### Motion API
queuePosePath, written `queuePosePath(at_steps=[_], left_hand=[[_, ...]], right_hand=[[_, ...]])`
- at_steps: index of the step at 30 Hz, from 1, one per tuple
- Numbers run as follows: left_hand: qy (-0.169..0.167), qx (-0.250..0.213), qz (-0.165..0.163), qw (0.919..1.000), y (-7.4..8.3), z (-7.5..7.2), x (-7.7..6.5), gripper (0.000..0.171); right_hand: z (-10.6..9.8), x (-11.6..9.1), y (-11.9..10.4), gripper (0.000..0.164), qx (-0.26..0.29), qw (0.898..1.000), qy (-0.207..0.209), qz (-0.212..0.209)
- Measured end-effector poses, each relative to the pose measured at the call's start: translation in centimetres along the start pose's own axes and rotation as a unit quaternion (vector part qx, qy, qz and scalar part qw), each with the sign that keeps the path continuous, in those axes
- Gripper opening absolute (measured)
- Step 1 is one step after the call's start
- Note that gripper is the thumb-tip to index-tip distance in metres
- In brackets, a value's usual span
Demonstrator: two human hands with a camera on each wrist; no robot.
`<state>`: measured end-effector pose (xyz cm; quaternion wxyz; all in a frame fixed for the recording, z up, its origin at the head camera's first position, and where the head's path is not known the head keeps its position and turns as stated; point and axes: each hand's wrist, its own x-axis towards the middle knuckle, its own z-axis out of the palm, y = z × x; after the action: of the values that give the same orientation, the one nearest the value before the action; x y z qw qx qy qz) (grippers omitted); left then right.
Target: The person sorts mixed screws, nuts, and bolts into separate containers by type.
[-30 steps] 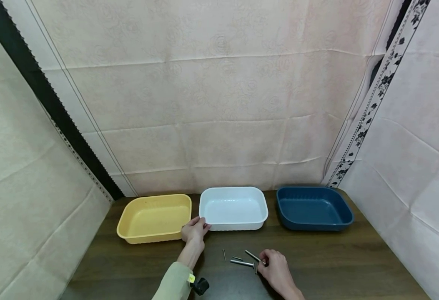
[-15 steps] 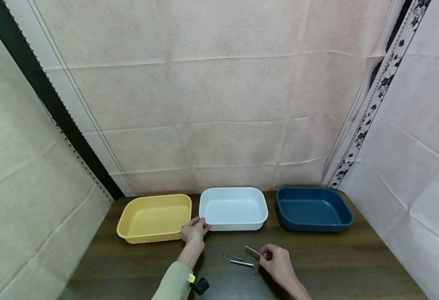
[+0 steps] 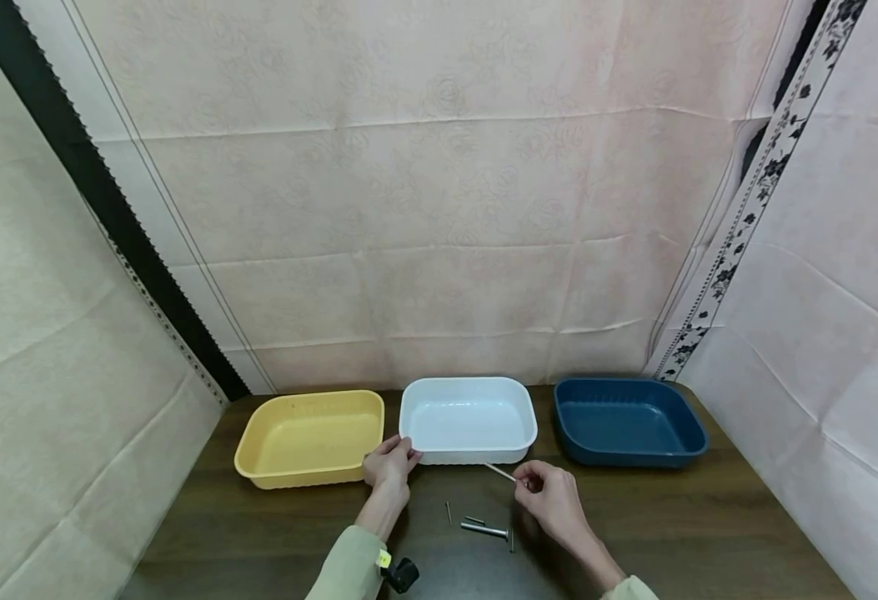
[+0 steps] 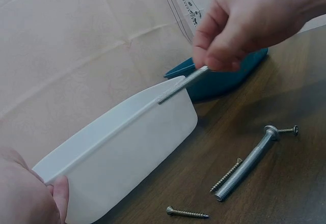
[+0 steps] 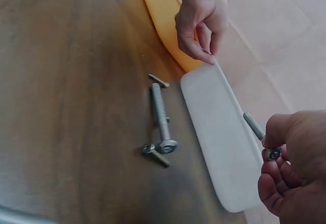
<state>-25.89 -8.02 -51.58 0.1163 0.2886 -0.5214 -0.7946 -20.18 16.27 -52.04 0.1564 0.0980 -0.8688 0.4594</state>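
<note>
My right hand (image 3: 551, 498) pinches a metal bolt (image 4: 182, 84) near its head, the threaded end pointing out toward the white tray (image 3: 469, 457). In the left wrist view the shank overlaps the tray's front wall. At the tray's front left corner, my left hand (image 3: 389, 462) pinches the rim between thumb and fingers. A second large bolt (image 4: 247, 165) lies on the table below my right hand. Around it lie three small screws, one by its head (image 4: 290, 130), another screw (image 4: 226, 175) along its shank, and a third screw (image 4: 187, 215) a little apart.
A yellow tray (image 3: 311, 478) stands left of the white one, close beside my left hand. On the right is a dark blue tray (image 3: 626, 458). Pale cloth (image 3: 439, 208) hangs behind the trays and down both sides of the wooden table (image 3: 671, 533).
My right hand has lifted the bolt from beside the other hardware and carried it up and forward toward the white tray. My left hand stays at the tray's corner.
</note>
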Motion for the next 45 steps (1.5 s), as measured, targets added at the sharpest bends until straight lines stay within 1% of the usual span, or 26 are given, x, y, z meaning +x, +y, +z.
queuePosePath(at_steps=[8,12,17,24,31,41,45], left_hand=[[0.000,-0.009,0.003,1.0000,0.1,0.0,-0.1,0.029],[-0.002,-0.011,0.003,0.9999,0.2,0.0,-0.2,0.028],[-0.005,-0.016,0.006,0.9998,0.0,0.0,-0.2,0.029],[-0.002,-0.009,0.001,1.0000,0.1,0.0,-0.3,0.029],[-0.002,-0.006,0.002,1.0000,0.1,0.0,-0.3,0.029],[-0.002,-0.017,0.008,0.9998,0.0,0.0,-0.2,0.028],[-0.004,-0.019,0.009,0.9998,-0.1,0.0,-0.1,0.028]], right_hand=[[0.3,2.3,-0.6,0.019,0.006,0.999,-0.002,-0.031],[0.7,3.4,-0.7,0.017,0.011,0.999,-0.008,-0.038],[1.4,4.7,-0.4,0.015,0.003,0.999,-0.005,-0.049],[2.2,6.1,-0.3,0.013,0.005,0.999,-0.014,-0.038],[2.6,7.0,0.0,0.013,-0.009,0.999,-0.009,-0.048],[3.0,8.4,-0.2,0.009,-0.008,0.999,-0.043,-0.032],[3.3,8.7,-0.1,0.009,-0.020,0.998,-0.047,-0.039]])
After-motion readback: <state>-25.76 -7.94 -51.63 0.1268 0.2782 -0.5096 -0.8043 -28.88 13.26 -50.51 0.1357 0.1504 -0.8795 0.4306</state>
